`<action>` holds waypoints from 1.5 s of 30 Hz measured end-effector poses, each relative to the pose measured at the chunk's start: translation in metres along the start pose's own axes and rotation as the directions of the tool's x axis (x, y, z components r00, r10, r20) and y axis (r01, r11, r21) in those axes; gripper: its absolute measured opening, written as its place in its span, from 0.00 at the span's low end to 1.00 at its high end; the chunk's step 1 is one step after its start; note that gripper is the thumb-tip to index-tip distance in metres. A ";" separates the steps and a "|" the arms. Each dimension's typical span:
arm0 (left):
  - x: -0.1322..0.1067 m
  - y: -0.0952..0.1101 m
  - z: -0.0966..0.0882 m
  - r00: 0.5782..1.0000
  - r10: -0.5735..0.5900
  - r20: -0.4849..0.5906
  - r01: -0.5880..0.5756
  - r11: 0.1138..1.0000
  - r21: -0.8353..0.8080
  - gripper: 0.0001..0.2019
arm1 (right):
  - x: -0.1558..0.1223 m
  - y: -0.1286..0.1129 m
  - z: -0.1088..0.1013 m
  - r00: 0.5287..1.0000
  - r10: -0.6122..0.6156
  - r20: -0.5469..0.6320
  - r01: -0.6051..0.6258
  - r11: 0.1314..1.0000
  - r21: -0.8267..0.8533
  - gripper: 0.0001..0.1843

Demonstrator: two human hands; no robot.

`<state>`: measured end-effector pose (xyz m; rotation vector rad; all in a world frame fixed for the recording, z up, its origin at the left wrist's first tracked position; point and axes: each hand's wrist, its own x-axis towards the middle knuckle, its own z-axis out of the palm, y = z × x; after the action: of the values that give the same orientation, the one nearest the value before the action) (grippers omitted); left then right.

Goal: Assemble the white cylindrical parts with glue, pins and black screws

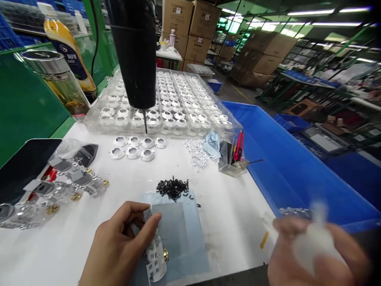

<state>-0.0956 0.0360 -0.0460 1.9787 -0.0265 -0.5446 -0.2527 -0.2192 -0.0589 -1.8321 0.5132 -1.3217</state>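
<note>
Nearest us, our right hand (315,254) is blurred at the bench's front edge, closed around something white we cannot make out. Our left hand (119,246) pinches a small metal bracket with a brass knob (156,254) between thumb and fingers, over a grey mat (184,234) on the white bench (232,214). Just beyond the mat lies a pile of black screws (173,187). Farther back we see silver ring fittings (133,147), a hanging electric screwdriver (135,51) and a clear tray of fittings (178,99).
</note>
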 end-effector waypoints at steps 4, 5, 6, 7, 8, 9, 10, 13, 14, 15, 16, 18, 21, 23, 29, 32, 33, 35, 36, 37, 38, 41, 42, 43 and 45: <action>-0.001 0.001 -0.001 1.000 -0.008 0.015 0.009 1.000 -0.015 0.27 | 0.058 0.004 0.010 0.965 0.198 -0.173 -0.218 0.971 -0.103 0.23; -0.001 0.001 -0.001 1.000 -0.004 0.017 0.004 1.000 -0.012 0.27 | 0.072 0.012 0.012 0.966 0.244 -0.084 -0.254 0.957 -0.143 0.21; -0.001 0.002 -0.001 1.000 0.001 0.019 -0.001 1.000 -0.010 0.27 | 0.084 0.023 0.015 0.964 0.266 -0.021 -0.265 0.949 -0.171 0.20; -0.001 0.002 -0.001 1.000 0.006 0.018 -0.006 1.000 -0.007 0.27 | 0.095 0.035 0.016 0.956 0.287 0.055 -0.272 0.943 -0.193 0.19; -0.001 0.002 -0.002 1.000 0.010 0.016 -0.009 1.000 -0.005 0.27 | 0.105 0.049 0.018 0.947 0.300 0.114 -0.272 0.938 -0.213 0.18; -0.001 0.003 -0.002 1.000 0.011 0.014 -0.011 1.000 -0.004 0.27 | 0.113 0.062 0.020 0.934 0.312 0.172 -0.269 0.935 -0.232 0.18; -0.001 0.003 -0.002 1.000 0.013 0.011 -0.013 1.000 -0.007 0.26 | 0.119 0.074 0.022 0.923 0.317 0.220 -0.262 0.934 -0.244 0.19; 0.000 0.004 -0.001 1.000 0.026 -0.001 -0.026 0.999 -0.038 0.26 | 0.127 0.097 0.025 0.897 0.304 0.320 -0.222 0.937 -0.270 0.21; 0.000 0.005 0.000 1.000 0.028 -0.009 -0.028 0.998 -0.052 0.26 | 0.126 0.099 0.024 0.898 0.291 0.331 -0.201 0.939 -0.279 0.22; 0.000 0.005 0.001 0.999 0.029 -0.018 -0.030 0.998 -0.063 0.26 | 0.124 0.098 0.022 0.907 0.269 0.323 -0.176 0.941 -0.290 0.23; 0.000 0.005 0.001 0.999 0.031 -0.029 -0.033 0.997 -0.069 0.26 | 0.121 0.093 0.019 0.927 0.238 0.291 -0.146 0.941 -0.305 0.25; 0.000 0.005 0.002 0.998 0.040 -0.046 -0.043 0.997 -0.069 0.25 | 0.111 0.078 0.014 0.976 0.136 0.170 -0.070 0.935 -0.348 0.26; 0.001 0.005 0.002 0.998 0.060 -0.034 -0.062 0.996 -0.057 0.24 | 0.091 0.044 0.019 0.983 -0.040 0.180 0.109 0.912 -0.396 0.18; 0.001 0.004 0.002 0.998 0.057 -0.012 -0.058 0.997 -0.050 0.25 | 0.079 0.023 0.035 0.880 -0.076 0.470 0.255 0.909 -0.331 0.13; -0.001 0.004 0.000 0.998 0.056 0.005 -0.055 0.996 -0.071 0.25 | 0.067 0.011 0.099 0.604 -0.042 0.796 0.416 0.868 -0.270 0.16; 0.000 0.003 0.000 0.997 0.073 -0.017 -0.074 0.994 -0.078 0.24 | 0.065 0.015 0.097 0.586 -0.003 0.810 0.421 0.855 -0.302 0.14; 0.001 0.002 0.001 0.997 0.078 -0.020 -0.080 0.993 -0.083 0.23 | 0.064 0.015 0.091 0.579 0.012 0.815 0.414 0.857 -0.307 0.13; 0.001 0.002 0.001 0.996 0.085 -0.021 -0.087 0.992 -0.096 0.23 | 0.062 0.014 0.073 0.567 0.038 0.823 0.393 0.865 -0.311 0.12; 0.001 0.001 0.001 0.996 0.084 -0.018 -0.086 0.991 -0.099 0.23 | 0.062 0.014 0.063 0.563 0.049 0.825 0.381 0.870 -0.312 0.12; 0.001 0.001 0.001 0.997 0.079 -0.014 -0.080 0.992 -0.096 0.23 | 0.062 0.014 0.054 0.561 0.060 0.826 0.368 0.875 -0.314 0.11; 0.001 0.001 0.001 0.998 0.067 -0.006 -0.067 0.994 -0.088 0.24 | 0.062 0.014 0.045 0.559 0.072 0.826 0.355 0.880 -0.316 0.10; 0.001 0.002 0.000 0.999 0.027 0.025 -0.026 0.999 -0.040 0.26 | 0.065 0.019 0.031 0.574 0.098 0.813 0.316 0.889 -0.330 0.09; 0.001 0.001 -0.001 0.999 0.019 0.030 -0.018 1.000 -0.022 0.27 | 0.065 0.020 0.029 0.588 0.098 0.803 0.308 0.891 -0.333 0.10; 0.001 0.002 -0.001 0.999 0.015 0.030 -0.015 1.000 -0.007 0.27 | 0.065 0.022 0.029 0.602 0.094 0.793 0.302 0.893 -0.335 0.11; 0.001 0.002 -0.001 1.000 0.017 0.025 -0.017 1.000 0.005 0.28 | 0.064 0.022 0.029 0.628 0.087 0.774 0.289 0.897 -0.335 0.13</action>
<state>-0.0938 0.0359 -0.0442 1.9753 -0.0597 -0.5585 -0.1995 -0.2672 -0.0423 -2.6088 0.2160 -0.3435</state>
